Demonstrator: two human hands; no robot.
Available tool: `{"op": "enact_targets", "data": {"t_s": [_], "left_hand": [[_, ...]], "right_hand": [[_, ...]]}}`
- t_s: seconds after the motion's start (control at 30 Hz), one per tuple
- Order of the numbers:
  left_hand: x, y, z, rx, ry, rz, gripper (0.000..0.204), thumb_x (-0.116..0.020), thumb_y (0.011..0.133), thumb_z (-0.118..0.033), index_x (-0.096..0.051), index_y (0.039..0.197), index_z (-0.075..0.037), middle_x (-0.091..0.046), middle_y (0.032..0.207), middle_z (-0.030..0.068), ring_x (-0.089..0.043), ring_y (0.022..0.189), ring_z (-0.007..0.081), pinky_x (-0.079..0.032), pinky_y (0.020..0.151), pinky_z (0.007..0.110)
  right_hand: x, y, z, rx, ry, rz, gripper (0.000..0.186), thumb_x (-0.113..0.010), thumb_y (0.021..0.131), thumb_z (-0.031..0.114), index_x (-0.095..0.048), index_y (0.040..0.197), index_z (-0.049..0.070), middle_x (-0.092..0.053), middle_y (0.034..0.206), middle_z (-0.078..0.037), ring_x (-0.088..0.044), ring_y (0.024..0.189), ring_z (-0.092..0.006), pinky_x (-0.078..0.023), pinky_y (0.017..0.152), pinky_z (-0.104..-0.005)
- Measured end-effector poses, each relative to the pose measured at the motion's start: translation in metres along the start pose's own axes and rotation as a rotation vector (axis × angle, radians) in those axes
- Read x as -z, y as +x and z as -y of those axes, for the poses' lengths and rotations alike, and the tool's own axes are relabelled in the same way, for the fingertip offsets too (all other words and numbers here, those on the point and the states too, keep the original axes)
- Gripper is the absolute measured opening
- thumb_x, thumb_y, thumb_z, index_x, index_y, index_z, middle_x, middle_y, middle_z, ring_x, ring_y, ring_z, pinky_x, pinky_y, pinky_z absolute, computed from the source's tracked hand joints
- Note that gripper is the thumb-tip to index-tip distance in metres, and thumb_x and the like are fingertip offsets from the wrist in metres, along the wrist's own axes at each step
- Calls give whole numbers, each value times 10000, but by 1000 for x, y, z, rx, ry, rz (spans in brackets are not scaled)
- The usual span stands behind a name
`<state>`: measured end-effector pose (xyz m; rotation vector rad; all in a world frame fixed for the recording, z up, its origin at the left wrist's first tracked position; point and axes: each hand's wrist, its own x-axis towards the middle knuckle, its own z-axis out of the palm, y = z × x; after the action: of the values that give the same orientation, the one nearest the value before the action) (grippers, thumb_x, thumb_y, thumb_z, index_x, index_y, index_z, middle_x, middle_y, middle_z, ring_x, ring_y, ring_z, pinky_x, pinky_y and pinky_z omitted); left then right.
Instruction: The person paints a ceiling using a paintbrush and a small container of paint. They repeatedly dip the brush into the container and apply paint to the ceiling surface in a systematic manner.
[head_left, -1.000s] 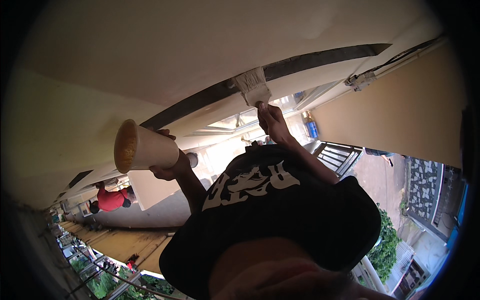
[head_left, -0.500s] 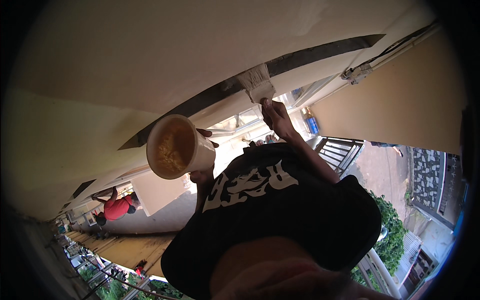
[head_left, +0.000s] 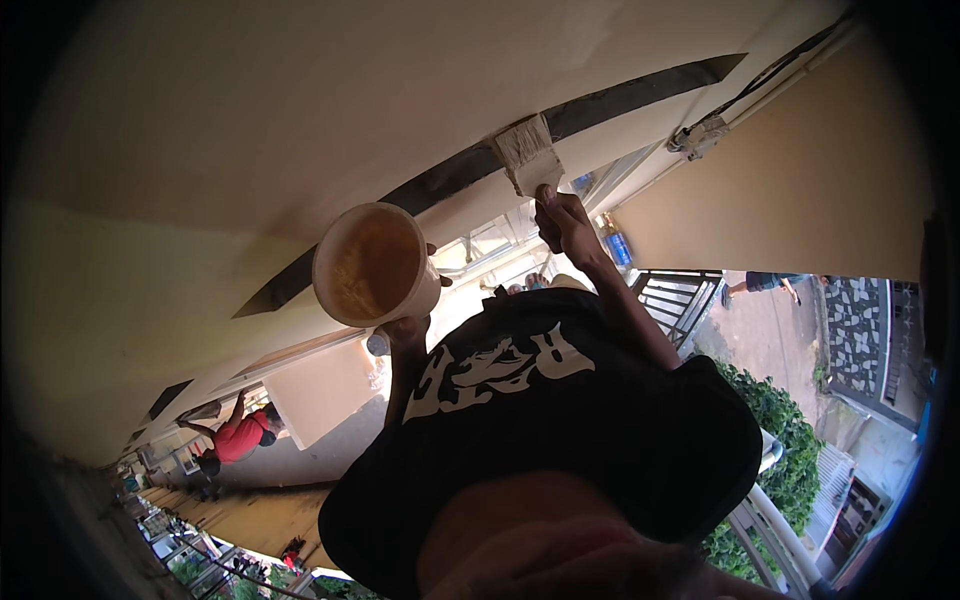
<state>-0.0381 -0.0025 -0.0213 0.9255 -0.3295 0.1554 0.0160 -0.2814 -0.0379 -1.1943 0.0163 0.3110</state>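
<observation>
My right hand [head_left: 566,220] grips a white-bristled paintbrush [head_left: 528,155] by its handle, with the bristles against a long dark grey strip [head_left: 645,92] on the cream surface [head_left: 300,110] overhead. My left hand [head_left: 405,328] holds a pale plastic tub [head_left: 365,265] just below and left of the brush. The tub's open mouth shows yellowish-brown residue or liquid inside; I cannot tell which. Most of my left fingers are hidden behind the tub. My dark T-shirt fills the lower middle.
A person in red [head_left: 240,435] works with raised arms at the far left. Another person [head_left: 760,285] is on the path at right. Cables with a fitting [head_left: 700,135] run along the upper right. A metal railing [head_left: 675,300], a blue container [head_left: 617,247] and greenery [head_left: 775,440] lie below.
The tub has moved right and up, turning so its mouth faces the camera more. The brush has shifted right and slightly up along the dark strip.
</observation>
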Motion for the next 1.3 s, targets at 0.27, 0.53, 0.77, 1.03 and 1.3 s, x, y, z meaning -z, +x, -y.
{"op": "enact_targets", "data": {"t_s": [0.27, 0.53, 0.77, 1.03, 1.3], "left_hand": [[12, -16, 9, 44, 101, -28, 1103, -825, 779, -555, -231, 1591, -104, -486, 1421, 220, -612, 1175, 352, -673, 760, 468], [24, -5, 17, 89, 119, 12, 1080, -781, 804, -591, -228, 1592, -102, -504, 1411, 227, -626, 1157, 356, -666, 757, 480], [31, -10, 24, 114, 138, 11, 1063, -743, 825, -622, -226, 1593, -100, -520, 1403, 232, -638, 1141, 359, -659, 755, 491], [37, -6, 31, 144, 146, 19, 1046, -699, 850, -658, -224, 1594, -98, -538, 1393, 239, -651, 1124, 363, -652, 753, 504], [59, 2, 50, 207, 150, 20, 1032, -655, 874, -694, -222, 1595, -95, -557, 1384, 245, -665, 1106, 366, -644, 751, 516]], "right_hand": [[-11, 27, 59, 264, -53, 76, 460, -404, 1122, 472, -377, 788, 156, -237, 601, 90, -209, 482, -42, -187, 440, -265], [15, -22, 12, -39, -68, -87, 492, -441, 1097, 532, -516, 827, 128, -323, 598, 103, -297, 495, -34, -238, 435, -258], [7, 31, 77, 314, -98, 70, 462, -424, 1115, 487, -365, 788, 166, -236, 626, 94, -199, 495, -37, -184, 435, -262], [28, -18, 18, 28, -80, 8, 508, -424, 1102, 524, -362, 740, 173, -244, 612, 94, -231, 483, -49, -192, 438, -273], [40, 44, 50, 290, 15, 9, 510, -433, 1099, 530, -343, 741, 179, -231, 610, 100, -195, 487, -47, -162, 440, -274]]}}
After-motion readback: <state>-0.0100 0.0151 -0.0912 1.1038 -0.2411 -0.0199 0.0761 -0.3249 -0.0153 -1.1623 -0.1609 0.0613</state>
